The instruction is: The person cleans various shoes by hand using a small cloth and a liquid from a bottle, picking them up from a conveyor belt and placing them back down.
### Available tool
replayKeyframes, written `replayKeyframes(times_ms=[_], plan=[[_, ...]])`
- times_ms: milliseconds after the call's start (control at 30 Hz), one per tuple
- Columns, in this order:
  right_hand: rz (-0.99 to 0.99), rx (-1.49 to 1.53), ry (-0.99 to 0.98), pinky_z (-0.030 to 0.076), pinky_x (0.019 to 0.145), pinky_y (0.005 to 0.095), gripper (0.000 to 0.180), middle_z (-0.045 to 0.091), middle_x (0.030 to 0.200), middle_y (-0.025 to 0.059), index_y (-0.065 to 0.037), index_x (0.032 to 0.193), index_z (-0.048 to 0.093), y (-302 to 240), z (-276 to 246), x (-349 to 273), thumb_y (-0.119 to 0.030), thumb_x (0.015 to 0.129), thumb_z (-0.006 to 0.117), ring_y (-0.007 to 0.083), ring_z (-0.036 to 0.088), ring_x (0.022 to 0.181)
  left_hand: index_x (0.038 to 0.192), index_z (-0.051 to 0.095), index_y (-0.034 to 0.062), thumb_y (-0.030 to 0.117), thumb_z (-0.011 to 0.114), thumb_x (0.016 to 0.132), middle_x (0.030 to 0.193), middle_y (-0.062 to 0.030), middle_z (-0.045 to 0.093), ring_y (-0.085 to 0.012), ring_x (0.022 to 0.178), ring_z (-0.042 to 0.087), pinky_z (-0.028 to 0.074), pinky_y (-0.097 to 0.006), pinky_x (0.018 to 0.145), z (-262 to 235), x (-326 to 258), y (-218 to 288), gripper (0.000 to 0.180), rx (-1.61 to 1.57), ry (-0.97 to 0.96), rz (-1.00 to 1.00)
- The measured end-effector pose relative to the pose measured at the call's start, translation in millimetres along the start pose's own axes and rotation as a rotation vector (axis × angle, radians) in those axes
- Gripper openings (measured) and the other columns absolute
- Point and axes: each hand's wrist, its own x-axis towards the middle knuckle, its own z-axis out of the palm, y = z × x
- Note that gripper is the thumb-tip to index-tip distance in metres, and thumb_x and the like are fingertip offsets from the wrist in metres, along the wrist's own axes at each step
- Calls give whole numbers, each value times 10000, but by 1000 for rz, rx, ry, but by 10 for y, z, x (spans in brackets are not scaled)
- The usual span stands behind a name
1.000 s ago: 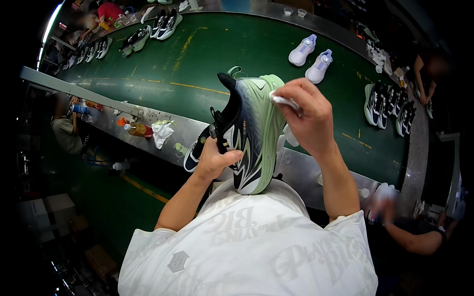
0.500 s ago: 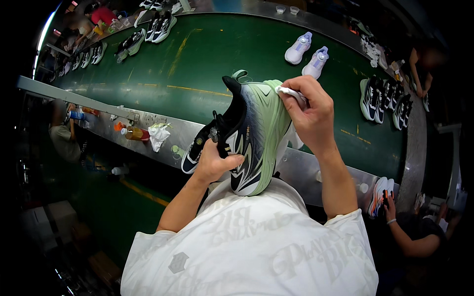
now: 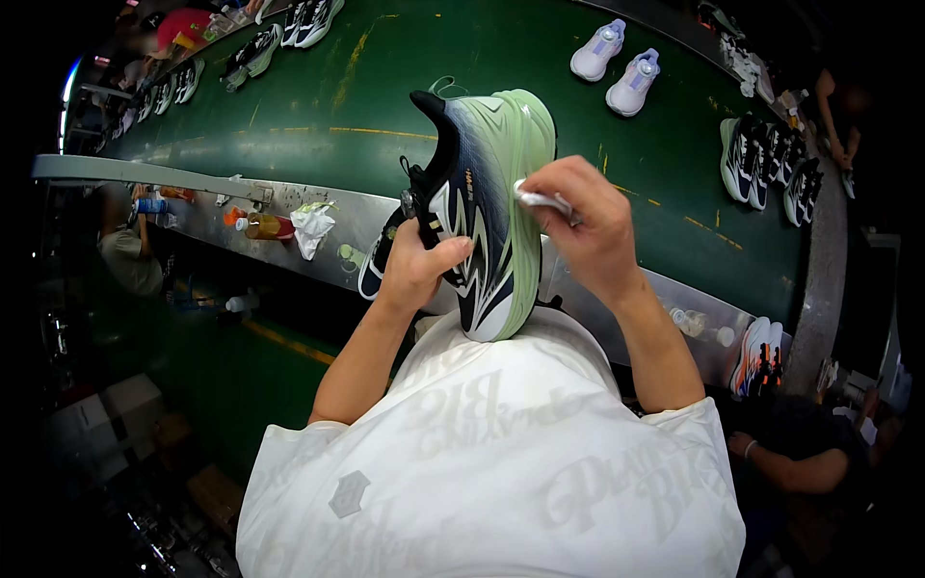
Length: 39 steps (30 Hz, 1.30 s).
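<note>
left hand (image 3: pixel 416 268) grips dark-green sneaker (image 3: pixel 482 207); right hand (image 3: pixel 588 226) fingers pinch white stick (image 3: pixel 541 199).

Footwear factory, assembly line. A long green conveyor belt (image 3: pixel 405 87) edged by a metal rail (image 3: pixel 193 188) carries finished shoes set out in pairs: white sneakers (image 3: pixel 617 67) near the far side, dark pairs (image 3: pixel 766 164) at the right and further pairs (image 3: pixel 279 34) at the upper left. Bottles (image 3: pixel 260 226) and a crumpled rag (image 3: pixel 313 226) rest on the rail. Other workers (image 3: pixel 800 462) are stationed along the belt's edge.
</note>
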Motion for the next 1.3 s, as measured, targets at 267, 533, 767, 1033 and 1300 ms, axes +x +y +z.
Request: replayKeyframes(times_ms=[267, 533, 767, 1033, 1300], plan=[[98, 69, -194, 537, 643, 339, 216, 641, 899, 96, -28, 956, 665, -39, 58, -333, 80, 776, 717, 242, 661, 759, 1204, 605, -24, 185, 686, 831, 1087, -81, 677, -173, 974, 652, 519, -322, 871, -97, 46, -160, 435, -144, 29, -46], [96, 34, -239, 533, 661, 356, 237, 633, 899, 89, -36, 956, 659, -60, 172, -652, 53, 753, 742, 279, 655, 778, 1221, 607, 11, 196, 651, 902, 1091, -62, 685, -167, 973, 670, 537, -320, 872, -189, 84, -300, 371, -247, 90, -123], [49, 31, -320, 537, 680, 370, 226, 637, 908, 80, -40, 932, 664, -35, 284, -863, 36, 739, 754, 270, 654, 804, 1193, 647, 9, 174, 627, 950, 1075, -63, 716, -172, 967, 689, 543, -326, 885, -301, 106, -484, 294, -368, 225, -177], [45, 59, -454, 542, 658, 350, 246, 654, 905, 73, -51, 941, 693, -26, 218, -870, 34, 729, 782, 249, 660, 775, 1189, 655, 35, 185, 626, 954, 1093, -57, 727, -168, 982, 697, 551, -334, 905, -304, 160, -592, 280, -463, 243, -196], [68, -35, -265, 540, 651, 357, 263, 650, 896, 76, -45, 939, 680, 41, 151, -840, 43, 710, 776, 256, 659, 765, 1188, 657, 48, 188, 624, 962, 1094, -46, 725, -164, 975, 696, 546, -339, 912, -212, 181, -606, 267, -438, 259, -203]])
